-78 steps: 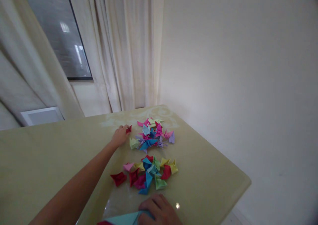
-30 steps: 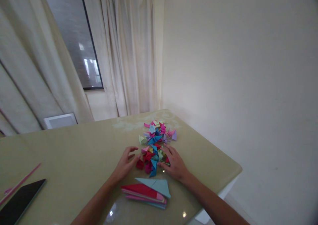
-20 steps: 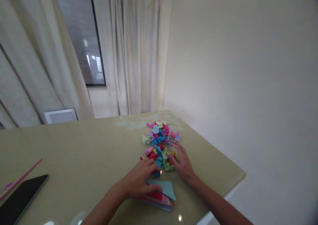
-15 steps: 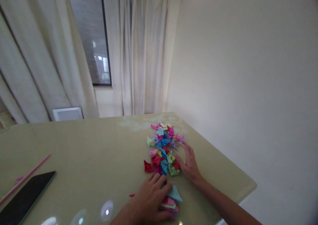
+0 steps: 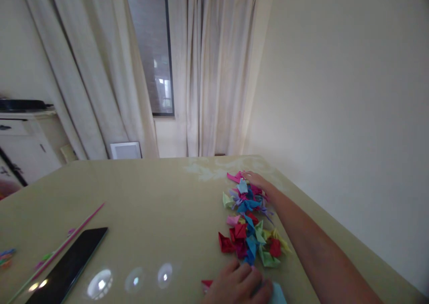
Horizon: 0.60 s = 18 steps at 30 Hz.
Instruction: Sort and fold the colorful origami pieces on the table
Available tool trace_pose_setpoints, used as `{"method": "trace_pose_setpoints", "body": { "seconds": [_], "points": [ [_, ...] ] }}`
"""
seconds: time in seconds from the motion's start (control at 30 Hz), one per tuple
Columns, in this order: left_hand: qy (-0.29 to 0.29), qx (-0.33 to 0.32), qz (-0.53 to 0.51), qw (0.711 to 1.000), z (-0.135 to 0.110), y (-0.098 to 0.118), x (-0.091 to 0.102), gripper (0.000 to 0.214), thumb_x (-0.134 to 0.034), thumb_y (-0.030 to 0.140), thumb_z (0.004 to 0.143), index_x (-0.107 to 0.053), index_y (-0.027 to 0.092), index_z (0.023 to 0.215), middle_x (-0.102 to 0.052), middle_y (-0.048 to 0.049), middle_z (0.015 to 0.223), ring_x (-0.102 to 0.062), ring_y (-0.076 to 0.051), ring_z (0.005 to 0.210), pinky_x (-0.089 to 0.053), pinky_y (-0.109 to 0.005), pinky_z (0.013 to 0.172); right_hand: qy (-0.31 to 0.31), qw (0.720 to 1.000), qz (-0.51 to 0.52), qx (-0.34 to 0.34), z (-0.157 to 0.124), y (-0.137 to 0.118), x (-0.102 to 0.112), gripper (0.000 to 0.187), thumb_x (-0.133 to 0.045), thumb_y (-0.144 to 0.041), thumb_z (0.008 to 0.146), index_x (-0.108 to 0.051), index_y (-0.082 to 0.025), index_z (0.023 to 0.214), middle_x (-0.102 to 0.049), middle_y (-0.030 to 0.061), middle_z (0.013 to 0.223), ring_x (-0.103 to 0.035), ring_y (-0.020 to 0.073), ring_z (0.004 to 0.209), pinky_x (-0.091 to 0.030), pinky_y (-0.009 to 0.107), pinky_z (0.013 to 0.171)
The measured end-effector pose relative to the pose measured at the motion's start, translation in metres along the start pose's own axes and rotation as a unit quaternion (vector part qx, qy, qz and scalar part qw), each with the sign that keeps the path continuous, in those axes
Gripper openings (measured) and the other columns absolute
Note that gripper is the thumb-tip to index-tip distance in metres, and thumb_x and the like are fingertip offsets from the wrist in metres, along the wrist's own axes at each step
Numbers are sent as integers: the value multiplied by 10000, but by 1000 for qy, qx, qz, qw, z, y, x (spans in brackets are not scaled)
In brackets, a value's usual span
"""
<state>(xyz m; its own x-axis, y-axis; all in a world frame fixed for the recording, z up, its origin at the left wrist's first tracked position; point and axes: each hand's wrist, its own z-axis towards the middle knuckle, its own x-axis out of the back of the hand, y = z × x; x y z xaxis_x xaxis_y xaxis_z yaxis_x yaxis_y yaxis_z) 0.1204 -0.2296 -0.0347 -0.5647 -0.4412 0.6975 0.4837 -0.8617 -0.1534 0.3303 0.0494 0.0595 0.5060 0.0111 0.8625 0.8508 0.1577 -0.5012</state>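
Note:
A long heap of folded origami papers (image 5: 250, 205) in red, blue, green, pink, purple and yellow runs away from me along the table. At its far end lies my right hand (image 5: 257, 180), fingers stretched over the pink and light-coloured pieces there; its fingertips are partly hidden. At the near end my left hand (image 5: 239, 286) has its fingers curled down over folded papers. A light blue paper (image 5: 278, 293) pokes out on that hand's right side, a red tip (image 5: 207, 283) on its left. Most of what lies under it is hidden.
On the left of the glossy table (image 5: 150, 192) lie a black tablet-like slab (image 5: 67, 268) and a long pink-and-green stick (image 5: 67, 241). Small coloured bits (image 5: 6, 257) sit at the left edge. A wall (image 5: 335, 116) stands to the right, curtains (image 5: 221, 71) behind.
My right hand has moved from the heap's right side to its far end. The view has swung left, so everything appears further right. My left hand stays on the near papers.

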Motion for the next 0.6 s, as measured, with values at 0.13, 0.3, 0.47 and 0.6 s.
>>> {"method": "trace_pose_setpoints", "body": {
  "seconds": [0.13, 0.3, 0.47, 0.6],
  "points": [
    [8, -3, 1, 1000, 2, 0, 5, 329, -633, 475, 1015, -637, 225, 1230, -735, -15, 867, -614, -169, 689, -364, -346, 565, -80, 995, 9, 58, 8, -29, -27, 447, -567, -562, 1069, -747, -177, 1208, -746, 119, 1259, -695, 302, 1184, -513, 515, 1085],
    [-30, 14, 2, 999, 1, -3, 14, 411, -590, 484, 1034, -620, 189, 1318, -768, -46, 970, -641, -183, 739, -422, -354, 615, -130, 977, 26, 169, -13, -79, -36, 409, -599, -582, 1022, -787, -285, 1229, -756, 35, 1308, -676, 291, 1250, -495, 419, 1126],
    [-89, 21, 20, 996, -3, -4, 26, 511, -505, 406, 1077, -471, 195, 1540, -703, -86, 1391, -675, -233, 1078, -506, -366, 867, -42, 977, 27, 208, -65, -82, 0, 487, -524, -557, 1060, -670, -248, 1408, -664, 54, 1453, -590, 249, 1361, -410, 378, 1199],
    [-116, -34, 31, 992, 2, -4, 31, 473, -443, 374, 1103, -478, 204, 1543, -568, -60, 1581, -560, -227, 1365, -428, -378, 1123, 50, 991, -16, 122, -123, -24, 26, 559, -646, -548, 989, -672, -158, 1388, -553, 205, 1537, -465, 382, 1464, -307, 545, 1248]
  ]
}}
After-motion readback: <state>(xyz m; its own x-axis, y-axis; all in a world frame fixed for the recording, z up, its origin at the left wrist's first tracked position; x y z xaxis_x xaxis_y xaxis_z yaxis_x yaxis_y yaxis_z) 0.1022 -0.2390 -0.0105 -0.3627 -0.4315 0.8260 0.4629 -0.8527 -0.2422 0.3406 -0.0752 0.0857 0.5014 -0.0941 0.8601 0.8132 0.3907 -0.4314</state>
